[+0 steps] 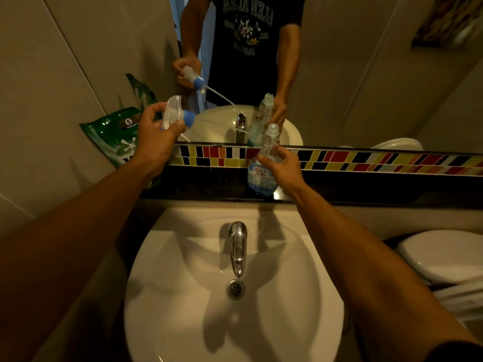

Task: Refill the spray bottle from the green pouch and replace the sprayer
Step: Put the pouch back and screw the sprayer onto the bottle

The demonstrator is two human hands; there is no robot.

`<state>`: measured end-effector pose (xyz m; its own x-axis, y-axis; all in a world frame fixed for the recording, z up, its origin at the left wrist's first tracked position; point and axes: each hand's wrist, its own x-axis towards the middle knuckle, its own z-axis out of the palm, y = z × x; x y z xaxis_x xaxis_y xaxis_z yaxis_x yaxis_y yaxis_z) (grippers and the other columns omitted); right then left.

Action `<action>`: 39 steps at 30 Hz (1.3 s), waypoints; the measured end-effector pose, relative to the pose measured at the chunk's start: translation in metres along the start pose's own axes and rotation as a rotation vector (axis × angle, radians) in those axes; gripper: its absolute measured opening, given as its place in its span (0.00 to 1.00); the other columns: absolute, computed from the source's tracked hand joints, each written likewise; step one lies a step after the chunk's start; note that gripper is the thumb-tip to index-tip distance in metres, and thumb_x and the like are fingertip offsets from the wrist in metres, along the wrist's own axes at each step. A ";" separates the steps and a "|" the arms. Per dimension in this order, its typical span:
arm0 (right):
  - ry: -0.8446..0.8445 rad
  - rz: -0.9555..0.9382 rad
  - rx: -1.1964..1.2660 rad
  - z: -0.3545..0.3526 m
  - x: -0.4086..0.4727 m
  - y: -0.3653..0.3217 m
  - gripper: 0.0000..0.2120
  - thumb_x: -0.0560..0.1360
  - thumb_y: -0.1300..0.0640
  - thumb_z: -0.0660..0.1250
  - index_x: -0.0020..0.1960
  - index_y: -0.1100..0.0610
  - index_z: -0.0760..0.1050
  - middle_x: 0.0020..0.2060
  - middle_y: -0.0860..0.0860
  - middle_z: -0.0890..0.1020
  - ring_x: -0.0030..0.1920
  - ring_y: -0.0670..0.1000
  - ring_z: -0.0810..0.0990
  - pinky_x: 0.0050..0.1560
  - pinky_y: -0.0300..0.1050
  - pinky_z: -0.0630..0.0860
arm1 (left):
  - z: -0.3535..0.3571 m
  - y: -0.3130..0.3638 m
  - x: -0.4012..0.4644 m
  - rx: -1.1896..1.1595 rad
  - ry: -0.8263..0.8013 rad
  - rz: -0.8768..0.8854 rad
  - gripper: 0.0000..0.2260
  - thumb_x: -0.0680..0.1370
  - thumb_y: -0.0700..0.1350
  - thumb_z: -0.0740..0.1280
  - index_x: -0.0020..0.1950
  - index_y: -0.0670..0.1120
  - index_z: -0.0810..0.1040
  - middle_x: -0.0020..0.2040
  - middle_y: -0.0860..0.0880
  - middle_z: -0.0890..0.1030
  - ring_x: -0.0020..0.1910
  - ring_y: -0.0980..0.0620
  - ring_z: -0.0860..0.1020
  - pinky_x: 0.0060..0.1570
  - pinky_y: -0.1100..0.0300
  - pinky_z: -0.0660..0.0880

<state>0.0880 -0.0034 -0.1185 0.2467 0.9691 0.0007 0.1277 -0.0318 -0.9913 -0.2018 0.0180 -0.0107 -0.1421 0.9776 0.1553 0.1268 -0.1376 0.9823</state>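
My right hand (283, 168) grips a clear spray bottle (262, 176) with a blue label by its neck; the bottle stands on the dark ledge, its mouth uncovered. My left hand (154, 137) holds the clear sprayer head (175, 112) with a blue collar up and to the left of the bottle, its thin dip tube pointing right toward the bottle. The green pouch (115, 137) leans against the left wall behind my left hand, partly hidden by it.
A white sink (300, 296) with a chrome tap (237, 246) lies below the dark ledge (366, 194). A coloured tile strip (366, 160) and a mirror (339, 74) rise behind it. A white toilet lid (441, 254) sits at the right.
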 end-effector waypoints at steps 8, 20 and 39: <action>-0.033 0.020 -0.022 -0.012 -0.023 -0.019 0.19 0.76 0.57 0.77 0.65 0.57 0.79 0.57 0.52 0.86 0.58 0.54 0.85 0.63 0.62 0.82 | -0.008 0.042 0.015 -0.095 -0.051 0.099 0.20 0.74 0.47 0.74 0.65 0.56 0.76 0.65 0.49 0.77 0.58 0.49 0.81 0.49 0.60 0.81; -0.095 -0.001 -0.139 -0.045 -0.068 -0.049 0.20 0.76 0.57 0.78 0.65 0.59 0.79 0.58 0.55 0.85 0.59 0.57 0.84 0.63 0.61 0.81 | 0.001 0.127 0.012 -0.242 -0.159 0.245 0.14 0.77 0.44 0.73 0.60 0.55 0.77 0.60 0.50 0.78 0.52 0.52 0.81 0.56 0.51 0.79; -0.119 -0.011 -0.163 -0.063 -0.095 -0.061 0.17 0.75 0.53 0.78 0.62 0.52 0.80 0.58 0.52 0.85 0.58 0.53 0.85 0.50 0.45 0.82 | 0.022 0.140 0.011 -0.155 -0.379 0.294 0.19 0.78 0.44 0.71 0.69 0.50 0.76 0.61 0.50 0.78 0.48 0.56 0.83 0.47 0.58 0.81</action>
<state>0.1167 -0.1092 -0.0495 0.1308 0.9913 -0.0141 0.2858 -0.0514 -0.9569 -0.1640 0.0131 0.1260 0.2479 0.8789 0.4075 -0.0433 -0.4102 0.9110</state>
